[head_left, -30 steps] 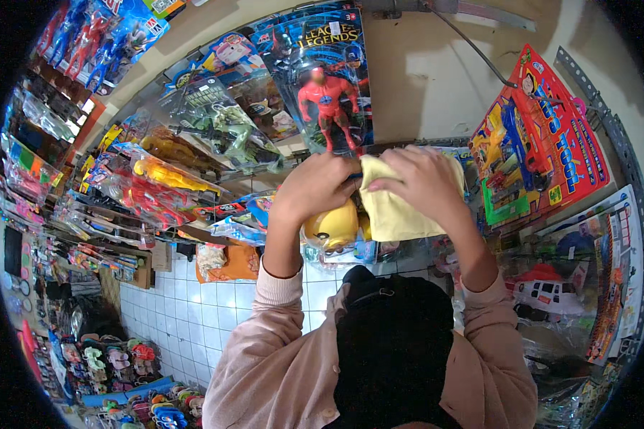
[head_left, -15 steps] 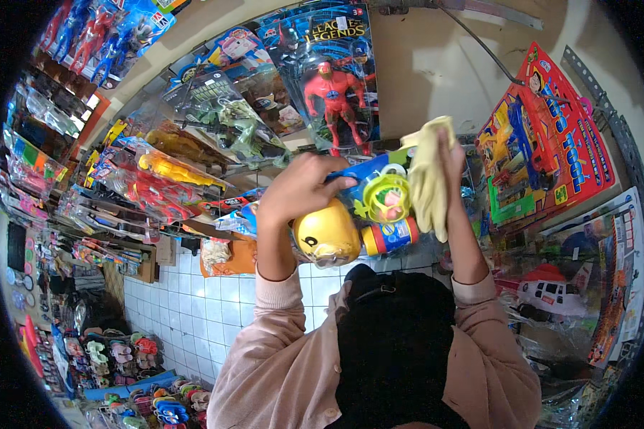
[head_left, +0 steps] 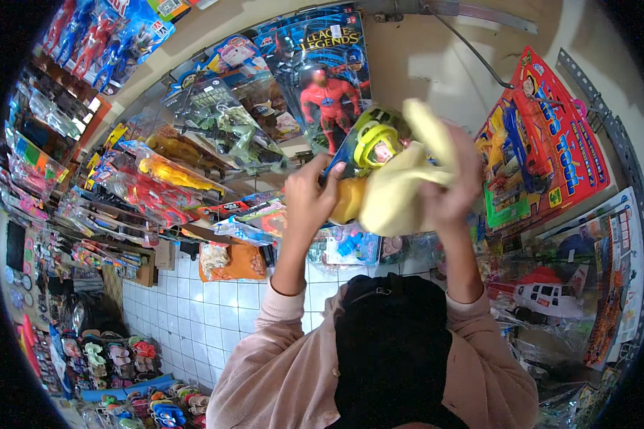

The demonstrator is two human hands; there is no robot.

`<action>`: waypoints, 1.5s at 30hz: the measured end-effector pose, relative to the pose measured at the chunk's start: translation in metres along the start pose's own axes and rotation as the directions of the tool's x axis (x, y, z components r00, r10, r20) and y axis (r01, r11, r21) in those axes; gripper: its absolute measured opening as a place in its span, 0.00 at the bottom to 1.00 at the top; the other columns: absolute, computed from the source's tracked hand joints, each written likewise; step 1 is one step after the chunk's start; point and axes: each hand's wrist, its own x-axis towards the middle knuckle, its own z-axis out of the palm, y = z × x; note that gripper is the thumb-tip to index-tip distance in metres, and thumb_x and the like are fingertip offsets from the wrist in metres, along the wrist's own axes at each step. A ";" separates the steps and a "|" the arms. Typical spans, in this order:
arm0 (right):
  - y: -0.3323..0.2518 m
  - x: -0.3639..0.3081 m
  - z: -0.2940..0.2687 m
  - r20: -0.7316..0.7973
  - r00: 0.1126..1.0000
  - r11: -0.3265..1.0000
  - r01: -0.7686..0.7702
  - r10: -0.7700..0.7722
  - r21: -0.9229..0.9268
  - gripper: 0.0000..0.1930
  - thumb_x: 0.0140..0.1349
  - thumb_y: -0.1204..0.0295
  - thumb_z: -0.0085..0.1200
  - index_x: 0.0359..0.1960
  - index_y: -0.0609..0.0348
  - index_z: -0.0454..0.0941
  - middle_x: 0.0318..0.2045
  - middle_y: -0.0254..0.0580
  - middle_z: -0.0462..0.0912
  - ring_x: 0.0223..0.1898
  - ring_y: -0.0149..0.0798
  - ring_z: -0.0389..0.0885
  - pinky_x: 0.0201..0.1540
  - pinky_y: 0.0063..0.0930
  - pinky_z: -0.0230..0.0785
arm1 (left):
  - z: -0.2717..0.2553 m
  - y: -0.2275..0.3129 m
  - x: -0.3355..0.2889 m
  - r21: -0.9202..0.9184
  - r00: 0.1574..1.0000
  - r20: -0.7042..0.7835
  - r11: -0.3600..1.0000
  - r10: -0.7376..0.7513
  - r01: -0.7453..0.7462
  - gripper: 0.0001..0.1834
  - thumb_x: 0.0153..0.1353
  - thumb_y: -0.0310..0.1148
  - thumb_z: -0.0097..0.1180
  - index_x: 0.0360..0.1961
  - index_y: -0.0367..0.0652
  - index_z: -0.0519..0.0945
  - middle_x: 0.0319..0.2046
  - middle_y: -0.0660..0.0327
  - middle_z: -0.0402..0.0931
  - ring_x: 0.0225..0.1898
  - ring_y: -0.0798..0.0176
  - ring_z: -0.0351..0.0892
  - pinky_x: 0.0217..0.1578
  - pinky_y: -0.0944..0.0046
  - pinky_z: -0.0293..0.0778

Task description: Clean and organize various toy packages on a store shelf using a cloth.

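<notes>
My left hand [head_left: 313,194] grips the left edge of a blue-backed toy pack [head_left: 341,159], thumb on its front. A lime-green round toy part [head_left: 374,145] with something pink inside shows on the pack. Below it is a rounded yellow toy piece [head_left: 348,200], partly covered. My right hand [head_left: 456,182], slightly blurred, is closed on a pale yellow cloth [head_left: 397,193]. The cloth lies over the pack's lower right part and hides it, and one end sticks up above the hand.
Behind hang carded toys, among them a red muscular figure [head_left: 329,104] and a green figure pack [head_left: 236,129]. At right are a red toy tool card [head_left: 544,143] and a toy helicopter [head_left: 547,294]. An orange bag [head_left: 237,262] lies over white floor tiles [head_left: 193,307]; sandals [head_left: 168,411] sit lower left.
The cloth has swung left from beside the pack onto its front, covering most of the yellow piece and the small red-and-blue tub. The pack is tilted differently, and my left hand has shifted right.
</notes>
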 end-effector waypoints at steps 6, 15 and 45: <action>-0.021 -0.020 0.034 0.268 0.954 0.917 -0.021 0.138 -0.397 0.31 0.48 0.57 0.56 0.57 0.43 0.64 0.58 0.39 0.63 0.59 0.42 0.62 0.60 0.53 0.40 | 0.030 -0.003 -0.020 -0.378 0.987 -0.127 0.925 -0.098 0.043 0.10 0.56 0.31 0.53 0.22 0.36 0.72 0.13 0.58 0.69 0.14 0.70 0.65 0.17 0.69 0.59; -0.010 -0.035 0.041 0.041 0.999 0.963 -0.002 0.013 -0.270 0.17 0.42 0.77 0.56 0.35 0.43 0.82 0.45 0.29 0.78 0.47 0.33 0.73 0.53 0.36 0.53 | 0.034 -0.001 -0.032 -0.459 0.981 -0.095 0.882 -0.171 0.110 0.10 0.57 0.31 0.52 0.24 0.34 0.73 0.16 0.63 0.71 0.19 0.77 0.62 0.19 0.73 0.61; -0.036 -0.022 0.027 0.209 0.924 0.947 -0.302 0.319 -0.108 0.22 0.58 0.64 0.47 0.50 0.68 0.68 0.51 0.52 0.70 0.52 0.49 0.70 0.57 0.44 0.50 | 0.033 -0.027 -0.072 -0.340 0.974 -0.219 0.940 -0.062 -0.016 0.06 0.53 0.27 0.55 0.27 0.34 0.76 0.21 0.58 0.74 0.24 0.65 0.73 0.28 0.70 0.67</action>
